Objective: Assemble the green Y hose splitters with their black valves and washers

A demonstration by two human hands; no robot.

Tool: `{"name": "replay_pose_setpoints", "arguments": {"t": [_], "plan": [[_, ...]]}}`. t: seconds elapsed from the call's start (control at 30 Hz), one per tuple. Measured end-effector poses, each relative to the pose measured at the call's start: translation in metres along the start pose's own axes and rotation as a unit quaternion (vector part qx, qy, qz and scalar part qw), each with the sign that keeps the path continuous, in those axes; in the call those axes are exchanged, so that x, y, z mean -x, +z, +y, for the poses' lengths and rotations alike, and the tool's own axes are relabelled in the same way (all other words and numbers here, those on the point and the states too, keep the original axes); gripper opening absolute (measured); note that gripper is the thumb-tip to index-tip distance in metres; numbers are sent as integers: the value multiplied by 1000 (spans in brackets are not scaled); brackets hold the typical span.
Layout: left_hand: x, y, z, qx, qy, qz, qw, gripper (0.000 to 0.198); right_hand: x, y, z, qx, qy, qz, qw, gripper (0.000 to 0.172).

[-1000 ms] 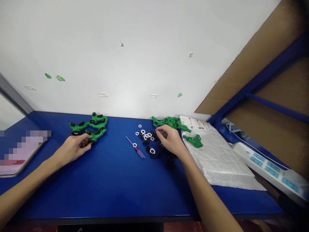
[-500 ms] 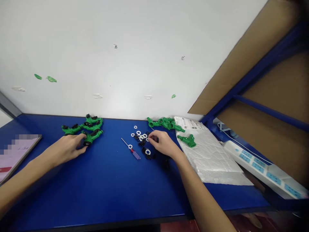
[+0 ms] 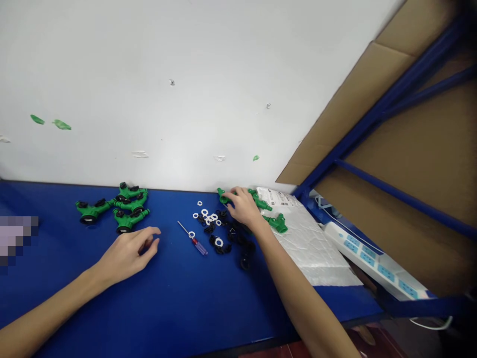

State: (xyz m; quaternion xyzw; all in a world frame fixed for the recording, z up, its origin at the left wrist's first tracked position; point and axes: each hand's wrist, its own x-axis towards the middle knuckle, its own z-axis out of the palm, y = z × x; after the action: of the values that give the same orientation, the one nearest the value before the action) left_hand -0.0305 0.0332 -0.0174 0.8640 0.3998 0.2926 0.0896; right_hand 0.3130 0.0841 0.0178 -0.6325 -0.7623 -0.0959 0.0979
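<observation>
My left hand point(image 3: 128, 253) hovers over the blue table, thumb and fingers curved apart with nothing between them. Just beyond it lie several green Y-shaped hose connectors with black valve knobs point(image 3: 128, 219). My right hand point(image 3: 243, 206) is over the pile of green Y-shaped connectors without knobs point(image 3: 263, 203) by the wall. Its thumb and fingers are apart at the pile, and the hand covers part of it. Nearer to me are white ring nuts point(image 3: 209, 219) and small black parts point(image 3: 242, 246). A screwdriver point(image 3: 199, 246) with a purple handle lies between my hands, a white ring nut point(image 3: 192, 234) on its shaft.
A single green connector point(image 3: 278, 223) lies on a white padded mailer point(image 3: 313, 253) at the right. Beyond it are a white power strip point(image 3: 376, 263) and a blue metal frame point(image 3: 346, 134). A white wall point(image 3: 149, 114) bounds the table's back.
My left hand has let go of a connector in the left group and drawn back towards me. My right hand has moved from the ring nuts to the green connectors. The view has shifted right.
</observation>
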Motion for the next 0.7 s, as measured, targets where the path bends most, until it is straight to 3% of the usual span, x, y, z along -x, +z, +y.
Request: {"name": "replay_pose_setpoints", "arguments": {"t": [0.13, 0.23, 0.37, 0.4, 0.43, 0.47, 0.53, 0.6, 0.67, 0.7], "plan": [[8, -5, -8, 7, -28, 13, 1000, 17, -28, 3, -15, 45, -35, -63, 996, 33], [10, -9, -9, 18, -43, 19, 999, 17, -34, -11, -12, 50, -47, -63, 996, 32], [9, -12, -5, 60, -43, 50, 996, 13, -16, -49, -17, 17, -63, -2, 998, 37], [8, -14, -3, 80, -49, 73, 993, 13, -8, -58, -25, -11, -75, 24, 997, 35], [8, -15, -1, 111, -61, 99, 987, 16, 1, -65, -36, -104, -107, 79, 986, 31], [7, -17, 1, 156, -78, 120, 977, 25, 11, -69, -50, -197, -143, 114, 963, 28], [6, -19, 6, 296, -118, 115, 941, 48, 29, -70, -86, -344, -210, 121, 907, 24], [6, -18, 10, 456, -141, 32, 878, 60, 42, -61, -122, -433, -235, 92, 866, 24], [7, -14, 13, 555, -152, -61, 816, 53, 48, -49, -147, -481, -258, 64, 835, 27], [8, -12, 14, 571, -162, -80, 801, 43, 48, -44, -153, -495, -266, 38, 826, 28]]}}
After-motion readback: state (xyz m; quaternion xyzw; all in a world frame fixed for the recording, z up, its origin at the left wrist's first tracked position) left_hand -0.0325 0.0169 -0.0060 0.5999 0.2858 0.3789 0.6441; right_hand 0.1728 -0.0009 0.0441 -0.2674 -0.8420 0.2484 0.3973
